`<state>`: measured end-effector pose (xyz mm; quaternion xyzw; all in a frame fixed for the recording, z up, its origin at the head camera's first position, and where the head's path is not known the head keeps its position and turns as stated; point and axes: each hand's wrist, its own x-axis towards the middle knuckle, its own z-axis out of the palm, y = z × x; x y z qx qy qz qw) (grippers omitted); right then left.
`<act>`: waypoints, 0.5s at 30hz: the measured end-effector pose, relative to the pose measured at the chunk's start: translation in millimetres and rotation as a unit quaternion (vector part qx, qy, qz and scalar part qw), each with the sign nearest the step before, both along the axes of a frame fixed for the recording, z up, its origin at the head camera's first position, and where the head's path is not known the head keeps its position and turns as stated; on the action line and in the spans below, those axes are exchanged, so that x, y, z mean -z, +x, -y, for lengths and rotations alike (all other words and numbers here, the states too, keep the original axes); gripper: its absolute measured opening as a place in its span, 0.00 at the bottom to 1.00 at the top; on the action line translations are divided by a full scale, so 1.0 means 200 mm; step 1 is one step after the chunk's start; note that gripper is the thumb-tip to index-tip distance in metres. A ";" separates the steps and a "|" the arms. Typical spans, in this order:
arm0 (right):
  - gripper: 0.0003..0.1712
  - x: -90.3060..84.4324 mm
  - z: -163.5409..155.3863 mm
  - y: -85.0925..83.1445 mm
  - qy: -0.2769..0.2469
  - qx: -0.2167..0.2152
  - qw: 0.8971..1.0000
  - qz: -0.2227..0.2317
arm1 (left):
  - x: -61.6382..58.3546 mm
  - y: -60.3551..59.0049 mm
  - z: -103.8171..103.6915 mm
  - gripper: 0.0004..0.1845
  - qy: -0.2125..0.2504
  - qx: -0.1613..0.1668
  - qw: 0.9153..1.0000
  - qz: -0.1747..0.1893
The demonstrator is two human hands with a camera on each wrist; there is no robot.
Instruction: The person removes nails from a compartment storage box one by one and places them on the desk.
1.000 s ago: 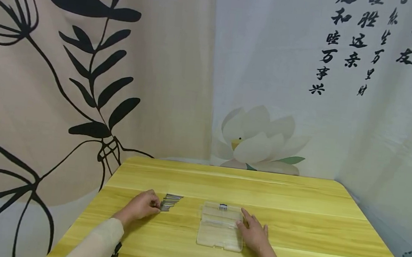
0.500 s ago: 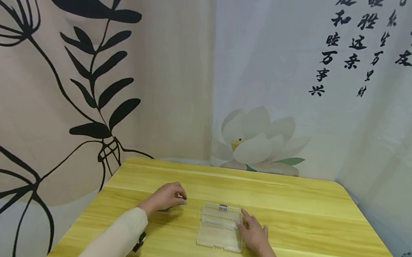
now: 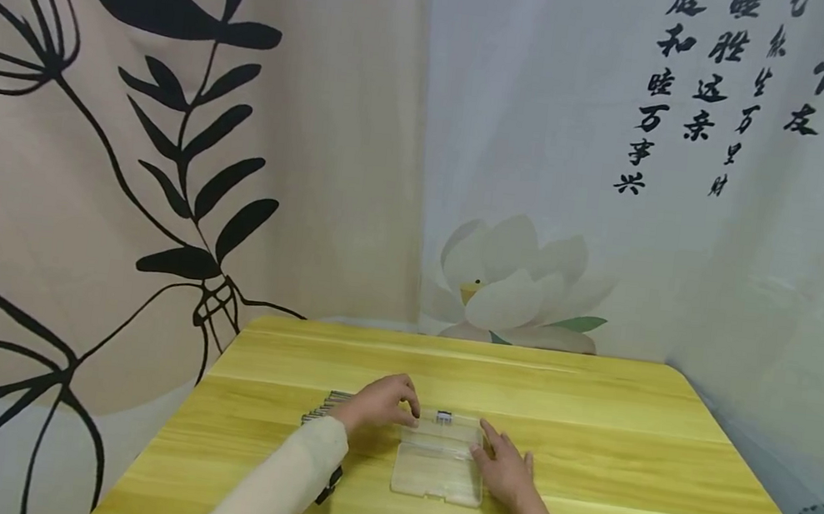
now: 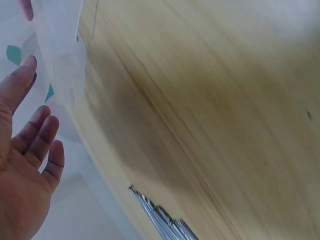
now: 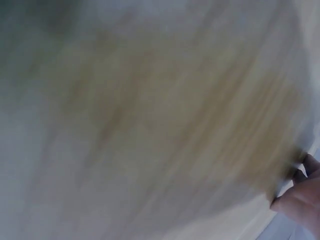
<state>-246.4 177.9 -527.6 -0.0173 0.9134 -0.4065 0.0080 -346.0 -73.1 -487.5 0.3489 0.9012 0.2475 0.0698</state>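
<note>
A clear plastic box [image 3: 438,472] lies opened flat on the table, with a small dark latch at its far edge. My left hand [image 3: 383,402] is over its far left corner, palm inward. In the left wrist view that hand [image 4: 25,165] has thumb and forefinger close together and the other fingers loosely bent; whether something thin is between the tips, I cannot tell. My right hand [image 3: 508,471] rests on the box's right edge, fingers fairly straight. Several thin metal drill bits [image 4: 167,222] lie side by side left of the box, partly hidden by my left forearm.
The yellow wood-grain table [image 3: 626,447] has rounded far corners. A printed curtain [image 3: 347,158] hangs behind it. A dark strap [image 3: 329,484] shows below my left sleeve. The right wrist view is mostly blurred, with fingertips at its right edge.
My left hand has moved right, from the drill bits across to the box's far left corner. The drill bits have come back into partial view. My right hand stays at the box's edge.
</note>
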 end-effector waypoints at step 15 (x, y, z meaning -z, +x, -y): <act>0.31 0.02 0.00 -0.01 0.008 0.007 1.000 -0.005 | 0.02 0.01 -0.05 0.04 -0.069 0.001 0.997 -0.022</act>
